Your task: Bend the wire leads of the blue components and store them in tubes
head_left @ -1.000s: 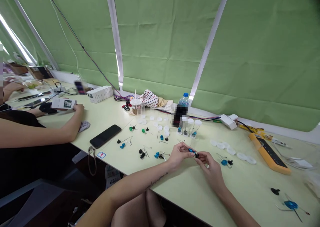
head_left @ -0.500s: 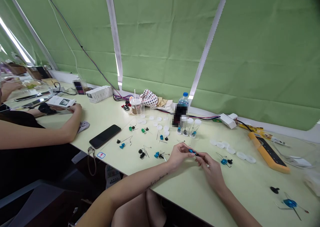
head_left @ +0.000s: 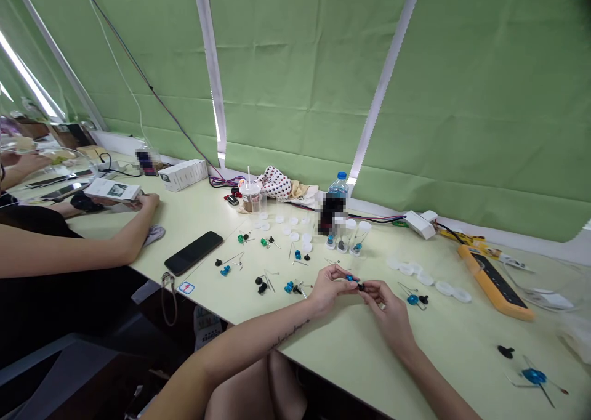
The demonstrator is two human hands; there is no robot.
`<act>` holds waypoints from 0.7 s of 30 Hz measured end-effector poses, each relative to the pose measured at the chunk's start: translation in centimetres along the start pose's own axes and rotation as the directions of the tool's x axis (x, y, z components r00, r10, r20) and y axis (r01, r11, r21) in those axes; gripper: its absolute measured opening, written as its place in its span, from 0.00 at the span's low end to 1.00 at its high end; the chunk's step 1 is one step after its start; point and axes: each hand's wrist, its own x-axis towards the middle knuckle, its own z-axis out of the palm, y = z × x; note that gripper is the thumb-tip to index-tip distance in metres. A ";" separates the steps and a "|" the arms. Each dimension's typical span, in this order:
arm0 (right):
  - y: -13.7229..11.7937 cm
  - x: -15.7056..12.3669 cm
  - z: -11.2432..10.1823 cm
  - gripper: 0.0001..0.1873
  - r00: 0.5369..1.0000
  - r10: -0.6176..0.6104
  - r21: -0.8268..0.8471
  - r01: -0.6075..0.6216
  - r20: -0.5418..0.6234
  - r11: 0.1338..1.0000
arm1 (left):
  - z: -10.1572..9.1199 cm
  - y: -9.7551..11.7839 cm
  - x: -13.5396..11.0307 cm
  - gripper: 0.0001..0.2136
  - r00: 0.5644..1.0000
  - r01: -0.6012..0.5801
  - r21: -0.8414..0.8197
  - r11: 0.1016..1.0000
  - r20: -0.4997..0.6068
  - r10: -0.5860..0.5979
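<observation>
Green blinds (head_left: 314, 69) fill upper frame; pale table (head_left: 332, 358) below. Near centre, slightly low: left hand (head_left: 329, 289) pinches blue part (head_left: 349, 278); right hand (head_left: 390, 315) just beside, fingertips closed on black part (head_left: 361, 286). Both parts between hands, black right of blue; exact join too small to tell. Clear tubes (head_left: 356, 247) beyond hands, mid-frame. White lids (head_left: 444, 289) and orange power strip (head_left: 496, 282) toward right. Phone (head_left: 194, 253) left of centre. Far left, co-worker's hand (head_left: 148, 204) at white box (head_left: 113, 189).
</observation>
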 end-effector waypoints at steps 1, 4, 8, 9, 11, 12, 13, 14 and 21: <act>0.0 0.0 0.0 0.17 1.000 -0.003 -0.001 0.003 0.005 1.000 | 0.0 0.1 -0.1 0.17 1.000 -0.004 0.016 1.000 0.009 0.004; 0.0 -0.2 -0.2 0.18 1.000 0.016 -0.003 -0.016 0.026 1.000 | 0.2 0.4 -0.3 0.17 0.999 -0.026 0.063 0.998 0.035 0.024; -0.1 -0.3 -0.2 0.19 0.998 0.050 0.002 -0.050 0.049 0.999 | 0.3 0.8 -0.5 0.17 0.999 -0.037 0.083 0.996 0.040 0.034; -0.1 -0.3 -0.2 0.20 0.997 0.054 0.007 -0.054 0.047 0.999 | 0.4 0.8 -0.5 0.17 0.999 -0.039 0.082 0.996 0.034 0.037; -0.1 -0.2 -0.1 0.21 0.998 0.051 0.029 -0.052 0.035 0.998 | 0.4 0.9 -0.5 0.17 0.999 -0.049 0.080 0.996 0.014 0.048; -0.1 -0.2 0.0 0.22 0.999 0.043 0.045 -0.044 0.025 0.998 | 0.5 0.9 -0.5 0.17 0.999 -0.053 0.077 0.996 0.006 0.053; 0.0 -0.1 0.1 0.23 0.999 0.032 0.062 -0.033 0.011 0.998 | 0.5 0.9 -0.4 0.17 0.998 -0.056 0.075 0.996 -0.001 0.056; 0.0 -0.1 0.2 0.23 1.000 0.021 0.075 -0.020 -0.001 0.997 | 0.5 0.9 -0.4 0.17 0.998 -0.054 0.074 0.996 -0.005 0.055; 0.2 -0.2 0.2 0.18 1.000 0.016 0.072 -0.017 0.014 0.997 | 0.2 0.4 -0.1 0.16 0.998 -0.054 0.056 0.997 0.025 0.052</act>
